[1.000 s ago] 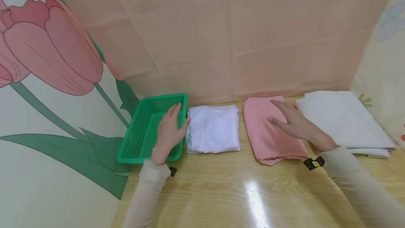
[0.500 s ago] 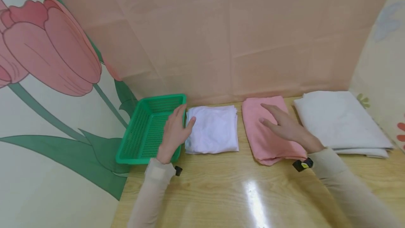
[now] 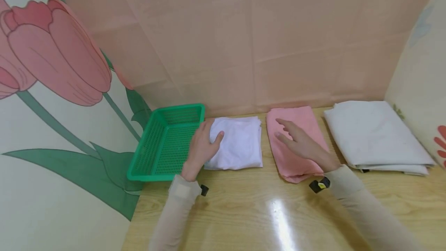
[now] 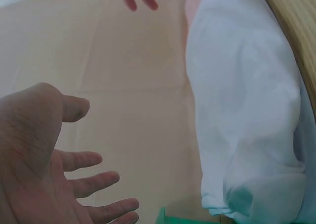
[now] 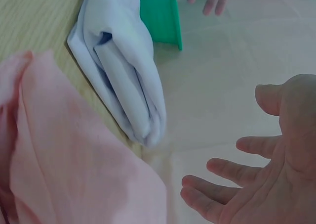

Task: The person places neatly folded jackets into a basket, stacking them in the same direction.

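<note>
My left hand [image 3: 202, 146] hovers between the green basket and a folded white cloth [image 3: 238, 144], overlapping the cloth's left edge in the head view. Its fingers [image 4: 98, 184] are spread and relaxed, with nothing in them. Over a folded pink cloth [image 3: 296, 158] hangs my right hand [image 3: 301, 140], thumb and fingers apart and the palm bare. The right wrist view shows that pink cloth [image 5: 89, 155] below the hand and the white cloth [image 5: 123, 75] beyond it, its folded layers facing the camera.
A green perforated plastic basket [image 3: 163, 142] stands at the left of the wooden table [image 3: 237, 212]. On the far right lies a larger folded white cloth [image 3: 376, 134]. Behind everything rises a pinkish fabric backdrop [image 3: 251, 49], and a tulip-painted wall [image 3: 62, 49] borders the left side.
The left hand has drifted right, from over the basket to the white cloth's edge. The right hand has moved left across the pink cloth. The cloths and basket have stayed in place.
</note>
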Available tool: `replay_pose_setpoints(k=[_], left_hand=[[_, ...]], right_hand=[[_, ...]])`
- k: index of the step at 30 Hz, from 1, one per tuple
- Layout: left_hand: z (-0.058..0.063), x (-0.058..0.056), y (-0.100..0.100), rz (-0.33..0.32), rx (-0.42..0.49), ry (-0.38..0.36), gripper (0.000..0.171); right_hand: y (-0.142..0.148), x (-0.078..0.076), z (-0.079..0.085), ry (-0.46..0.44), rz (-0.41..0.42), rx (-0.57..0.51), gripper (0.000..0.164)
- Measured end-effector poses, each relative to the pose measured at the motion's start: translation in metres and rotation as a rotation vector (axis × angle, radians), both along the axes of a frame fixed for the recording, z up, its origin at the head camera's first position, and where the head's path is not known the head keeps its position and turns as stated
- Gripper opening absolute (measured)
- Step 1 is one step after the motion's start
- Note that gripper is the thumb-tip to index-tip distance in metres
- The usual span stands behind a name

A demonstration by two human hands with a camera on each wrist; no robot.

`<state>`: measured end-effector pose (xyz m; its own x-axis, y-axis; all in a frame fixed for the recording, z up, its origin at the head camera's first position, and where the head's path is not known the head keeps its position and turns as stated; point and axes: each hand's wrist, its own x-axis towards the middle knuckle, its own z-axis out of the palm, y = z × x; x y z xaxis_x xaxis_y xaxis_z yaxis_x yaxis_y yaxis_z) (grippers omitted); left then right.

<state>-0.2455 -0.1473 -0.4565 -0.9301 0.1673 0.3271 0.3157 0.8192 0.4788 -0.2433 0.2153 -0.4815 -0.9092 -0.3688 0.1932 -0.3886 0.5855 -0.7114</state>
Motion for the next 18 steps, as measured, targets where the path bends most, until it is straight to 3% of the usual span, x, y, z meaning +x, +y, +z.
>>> replay_pose_setpoints(k=[12,18], left_hand=[[-0.02,0.0,0.013,-0.001,0.032,0.015,0.063],[-0.034,0.003,0.022,0.049,0.021,0.03,0.061]], right_hand=[[-0.025,-0.003,-0.018,-0.03,0.006,-0.126,0.06],[-0.042,-0.004,-0.033,-0.006,0.02,-0.148,0.06]])
